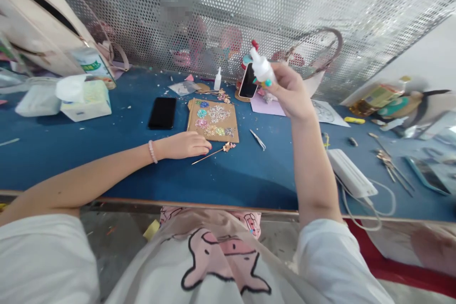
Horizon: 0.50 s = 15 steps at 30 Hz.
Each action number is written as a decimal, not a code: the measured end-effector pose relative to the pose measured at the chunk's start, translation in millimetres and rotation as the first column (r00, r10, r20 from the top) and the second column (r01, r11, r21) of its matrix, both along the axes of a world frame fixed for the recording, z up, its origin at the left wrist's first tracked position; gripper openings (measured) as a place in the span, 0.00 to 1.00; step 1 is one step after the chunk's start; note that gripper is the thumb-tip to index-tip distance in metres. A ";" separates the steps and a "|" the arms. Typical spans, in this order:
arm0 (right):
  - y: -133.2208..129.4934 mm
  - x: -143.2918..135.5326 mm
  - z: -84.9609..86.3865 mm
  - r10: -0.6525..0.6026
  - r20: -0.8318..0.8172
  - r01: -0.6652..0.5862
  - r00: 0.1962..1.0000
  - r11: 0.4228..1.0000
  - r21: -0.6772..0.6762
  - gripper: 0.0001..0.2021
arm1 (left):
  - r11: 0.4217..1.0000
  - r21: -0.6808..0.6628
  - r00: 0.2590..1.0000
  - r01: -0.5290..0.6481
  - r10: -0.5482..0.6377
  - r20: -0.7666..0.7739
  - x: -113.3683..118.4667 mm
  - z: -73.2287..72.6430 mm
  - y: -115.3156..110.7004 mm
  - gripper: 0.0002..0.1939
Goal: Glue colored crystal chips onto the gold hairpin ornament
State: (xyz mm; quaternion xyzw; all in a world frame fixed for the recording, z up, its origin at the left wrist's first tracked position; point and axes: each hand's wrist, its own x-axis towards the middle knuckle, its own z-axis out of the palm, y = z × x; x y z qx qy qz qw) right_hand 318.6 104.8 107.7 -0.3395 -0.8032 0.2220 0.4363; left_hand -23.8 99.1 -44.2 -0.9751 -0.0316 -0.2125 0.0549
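My right hand (290, 90) is raised over the back of the table, its fingers wrapped round a small white squeeze bottle (262, 69) with a narrow nozzle and a red tip. The bottle tilts up and to the left. My left hand (188, 145) lies palm down on the blue table, fingers stretched out and close together, holding nothing I can see. It touches or nearly touches the lower left edge of a cardboard piece (231, 121) bearing small piles of coloured rhinestones (218, 114). Beside its fingertips lies a gold hairpin (213, 153) with a flower-like end.
Tweezers (257, 139) lie right of the cardboard, a black phone (162, 113) left of it. Behind stand a second small bottle (218, 79) and a propped phone (248, 81). A tissue pack (86, 99) sits left; a white power bank (352, 173) with a cable lies right.
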 end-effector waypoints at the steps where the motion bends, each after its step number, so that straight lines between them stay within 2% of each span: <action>1: -2.3 -0.4 -2.5 0.027 -0.003 -0.027 1.000 1.000 -0.007 0.32 | 1.000 0.005 1.000 0.017 -0.017 0.000 -0.5 0.9 -1.4 0.15; 5: -1.6 6.0 -14.3 0.094 0.054 -0.089 0.994 0.992 -0.089 0.29 | 0.998 0.007 0.998 0.059 -0.060 0.037 -3.7 1.6 -5.0 0.14; 10: 15.5 24.5 -26.2 0.171 0.179 -0.119 0.969 0.957 -0.266 0.30 | 0.999 -0.035 0.992 0.011 -0.006 0.126 -6.2 -2.4 -1.3 0.12; 15: 28.6 33.0 -43.4 0.212 0.245 -0.104 0.946 0.915 -0.389 0.25 | 0.998 -0.055 0.997 0.042 -0.038 0.074 -4.9 -4.5 3.0 0.09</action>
